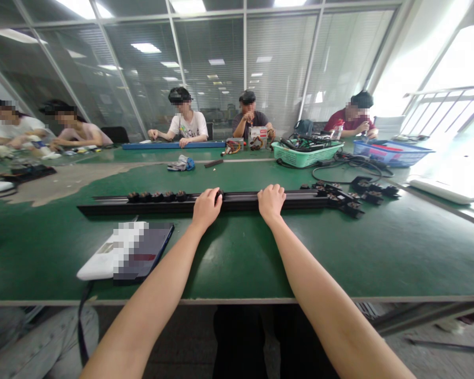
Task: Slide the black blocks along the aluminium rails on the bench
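Observation:
A long black rail (237, 204) lies crosswise on the green table in front of me. My left hand (206, 208) is closed at the rail's middle, its fingers around a small black piece (218, 196) that is mostly hidden. My right hand (271, 202) grips the rail farther right, with its fingers curled over the far edge. Along the rail's left half sits a row of several small black parts (157, 196). Many similar black parts (349, 202) lie heaped by the rail's right end.
A white device (98, 263) and a dark notebook-like object (154, 247) lie at the near left. Farther back are blue-grey gloves (181, 163), a green basket (306, 155) of cables and a blue basket (395, 152). Several people work across the table.

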Motion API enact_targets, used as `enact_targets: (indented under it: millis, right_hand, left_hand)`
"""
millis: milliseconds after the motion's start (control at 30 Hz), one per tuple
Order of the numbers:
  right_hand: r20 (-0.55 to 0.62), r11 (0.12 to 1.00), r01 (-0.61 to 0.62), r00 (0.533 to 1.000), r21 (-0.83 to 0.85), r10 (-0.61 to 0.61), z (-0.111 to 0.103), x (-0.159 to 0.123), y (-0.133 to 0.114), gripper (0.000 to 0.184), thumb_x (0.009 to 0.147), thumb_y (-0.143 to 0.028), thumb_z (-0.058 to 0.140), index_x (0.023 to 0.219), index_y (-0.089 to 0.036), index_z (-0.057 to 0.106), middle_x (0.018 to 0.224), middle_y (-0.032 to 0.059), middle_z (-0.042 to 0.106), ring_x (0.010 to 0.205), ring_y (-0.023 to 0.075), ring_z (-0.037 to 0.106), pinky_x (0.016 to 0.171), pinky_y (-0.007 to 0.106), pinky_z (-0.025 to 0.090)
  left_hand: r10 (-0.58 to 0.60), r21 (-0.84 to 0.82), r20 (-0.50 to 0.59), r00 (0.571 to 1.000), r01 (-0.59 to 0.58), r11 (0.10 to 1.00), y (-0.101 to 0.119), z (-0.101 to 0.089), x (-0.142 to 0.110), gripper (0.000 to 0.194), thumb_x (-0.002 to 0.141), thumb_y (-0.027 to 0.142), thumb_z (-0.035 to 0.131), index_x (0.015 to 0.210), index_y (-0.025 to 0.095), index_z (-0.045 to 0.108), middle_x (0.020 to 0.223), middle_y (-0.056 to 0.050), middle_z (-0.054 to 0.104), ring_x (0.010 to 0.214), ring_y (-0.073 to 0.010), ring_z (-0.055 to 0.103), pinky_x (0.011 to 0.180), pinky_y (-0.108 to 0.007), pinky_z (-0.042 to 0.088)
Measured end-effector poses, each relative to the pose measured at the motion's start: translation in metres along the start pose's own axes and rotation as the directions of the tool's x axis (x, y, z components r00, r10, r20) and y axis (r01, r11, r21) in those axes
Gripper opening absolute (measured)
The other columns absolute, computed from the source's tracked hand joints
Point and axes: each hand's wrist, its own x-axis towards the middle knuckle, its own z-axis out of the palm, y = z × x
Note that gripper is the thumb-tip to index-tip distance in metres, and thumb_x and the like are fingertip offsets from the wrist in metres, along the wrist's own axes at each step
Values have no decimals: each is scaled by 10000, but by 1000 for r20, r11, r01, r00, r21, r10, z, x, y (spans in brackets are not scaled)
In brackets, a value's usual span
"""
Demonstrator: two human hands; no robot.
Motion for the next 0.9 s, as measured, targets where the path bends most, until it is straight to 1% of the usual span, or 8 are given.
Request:
enact_targets:
  millis: [200,367,533,767,900]
  right_hand:
    - [8,1000,-6,1000,-1,6,-1,1,0,320,1013,-184,434,1185,-45,665,1261,266,635,1203,344,564,999,424,432]
    - [54,1000,-17,998,-20,18,-7,3,2,333,1021,-226,468,1219,-43,664,1266,249,653,1222,328,589,1022,404,431]
    - [73,1000,-23,997,-3,23,-11,3,2,356,1022,-278,505,1241,-48,667,1281,238,665,1213,338,618,1026,413,443]
    - [63,999,-47,997,-8,48,-11,4,4,350,1031,-207,442,1246,-25,650,1287,258,641,1215,334,621,1012,396,448]
    - [61,999,-45,997,-9,46,-10,5,5,344,1028,-196,438,1240,-23,646,1273,260,632,1214,335,616,1012,394,450]
  left_hand:
    - [6,1,-14,1000,-6,1000,0,1,0,401,1053,316,445,1350,166,669,1314,-140,703,1211,-287,660,1082,-412,523]
    - [8,17,0,1000,-8,1000,-1,1,1,411,1055,308,442,1357,137,663,1323,-148,703,1214,-295,662,1085,-421,520]
    - [3,26,1,1000,-3,1000,-1,2,1,410,1055,304,449,1359,130,664,1328,-150,703,1217,-302,661,1080,-423,521]
    - [-4,16,11,1000,4,1000,0,1,1,403,1060,301,456,1368,134,657,1337,-152,697,1232,-302,656,1081,-423,517]
    - [-5,13,6,1000,5,1000,0,1,1,402,1056,300,462,1364,136,662,1335,-144,700,1232,-297,658,1086,-416,517]
